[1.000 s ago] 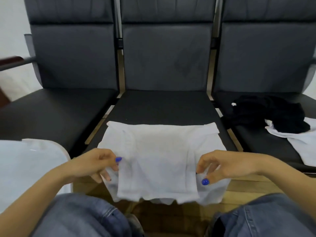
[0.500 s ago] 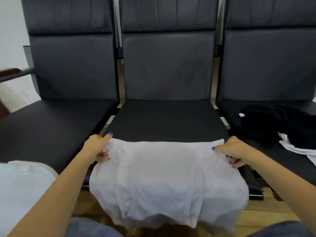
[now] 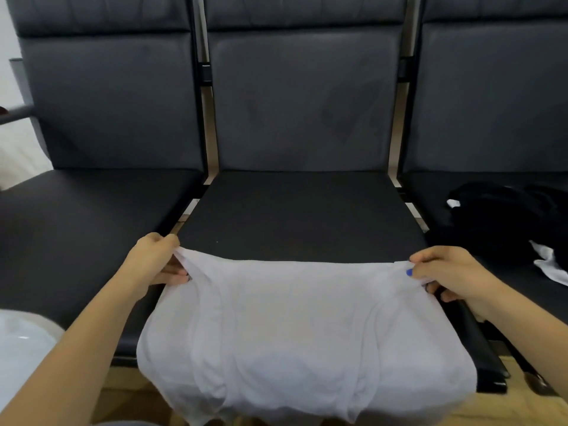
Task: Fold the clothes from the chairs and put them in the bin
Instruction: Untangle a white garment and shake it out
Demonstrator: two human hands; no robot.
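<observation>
A white garment (image 3: 301, 330), partly folded, lies over the front of the middle chair seat (image 3: 298, 216) and hangs past its front edge. My left hand (image 3: 153, 262) pinches the garment's far left corner. My right hand (image 3: 445, 272) pinches its far right corner. The far edge is stretched straight between the two hands. A white bin (image 3: 21, 358) shows at the lower left edge, mostly cut off.
Three black padded chairs stand side by side. The right chair seat (image 3: 504, 287) holds a heap of black clothing (image 3: 504, 219) with a white piece (image 3: 550, 265) under it. The left chair seat (image 3: 76, 235) is bare. Wooden floor shows below.
My hands let go of the garment's near side, took its far corners and spread it flat on the seat front. The view tilted up and my knees left the frame.
</observation>
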